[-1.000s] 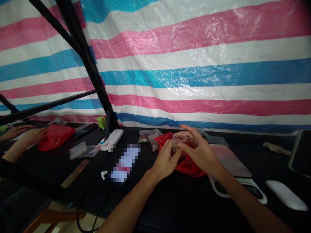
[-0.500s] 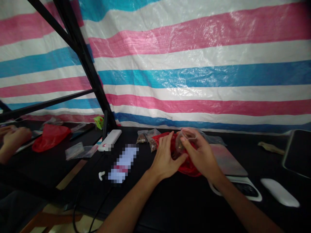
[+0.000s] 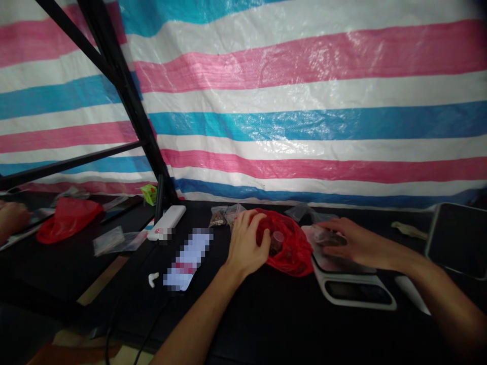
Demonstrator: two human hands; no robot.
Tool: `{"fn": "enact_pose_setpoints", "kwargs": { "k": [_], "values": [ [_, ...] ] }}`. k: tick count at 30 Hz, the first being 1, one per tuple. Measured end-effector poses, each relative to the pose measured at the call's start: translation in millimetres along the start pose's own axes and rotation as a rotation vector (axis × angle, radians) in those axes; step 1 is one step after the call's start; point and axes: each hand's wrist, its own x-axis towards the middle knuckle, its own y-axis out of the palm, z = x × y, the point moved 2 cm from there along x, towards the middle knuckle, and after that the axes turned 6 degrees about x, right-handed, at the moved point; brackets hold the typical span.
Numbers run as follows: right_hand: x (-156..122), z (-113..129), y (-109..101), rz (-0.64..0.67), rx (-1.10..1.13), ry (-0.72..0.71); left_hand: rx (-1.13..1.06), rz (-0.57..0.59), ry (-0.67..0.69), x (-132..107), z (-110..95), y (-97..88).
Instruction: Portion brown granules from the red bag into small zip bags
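Note:
A red plastic bag (image 3: 294,256) lies open in the middle of the table, with a small clear cup (image 3: 277,241) and dark bits inside. My left hand (image 3: 247,243) rests over the bag's left side, fingers curled on its edge. A kitchen scale (image 3: 355,294) with a flat metal plate stands just right of the bag. On that plate is a small clear plastic bag (image 3: 327,237) with brownish contents, partly covered. My right hand (image 3: 348,241) has its fingers and thumb around this clear bag.
Small filled zip bags (image 3: 218,217) lie behind my left hand. A phone (image 3: 188,261), an earbud (image 3: 152,279) and a white power bank (image 3: 167,223) are left. A dark-screened device (image 3: 458,241) stands right. Another person's hand (image 3: 13,220) is near a second red bag (image 3: 70,220).
My right hand has moved right, from above the red bag to the scale's plate, carrying the clear bag. My left hand stays at the red bag. The view has shifted slightly.

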Motion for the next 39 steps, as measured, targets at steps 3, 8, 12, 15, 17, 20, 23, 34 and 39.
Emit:
{"fn": "enact_pose_setpoints", "kwargs": {
  "k": [3,8,12,15,17,20,23,34,39],
  "values": [
    [-3.6,-1.1,2.1,-0.004,0.046,0.003,0.051,-0.033,-0.001,1.2,4.0,-0.9],
    [-11.4,1.0,-1.7,-0.113,0.105,0.043,0.122,-0.213,-0.127,3.1,18.2,-7.1],
    [-11.4,0.7,-4.0,-0.177,0.078,0.081,0.138,-0.256,-0.245,4.4,29.6,-8.2],
    [-10.7,-3.0,-0.9,-0.151,0.064,0.064,0.090,-0.192,-0.339,4.1,34.2,-5.9],
    [-10.7,-5.9,2.7,-0.123,0.054,0.038,0.089,-0.166,-0.381,3.6,35.5,-4.8],
    [-11.1,-8.1,7.3,-0.094,0.037,0.000,0.121,-0.213,-0.368,3.4,36.7,-5.6],
    [-10.9,-6.2,9.5,-0.081,0.027,-0.005,0.127,-0.270,-0.350,4.0,38.7,-7.1],
    [-7.6,3.0,21.6,-0.112,0.014,-0.020,0.146,-0.274,-0.365,2.6,41.6,-7.1],
    [-2.9,-0.5,26.7,-0.142,0.047,-0.028,0.145,-0.274,-0.375,2.4,44.2,-6.6]
  ]
}}
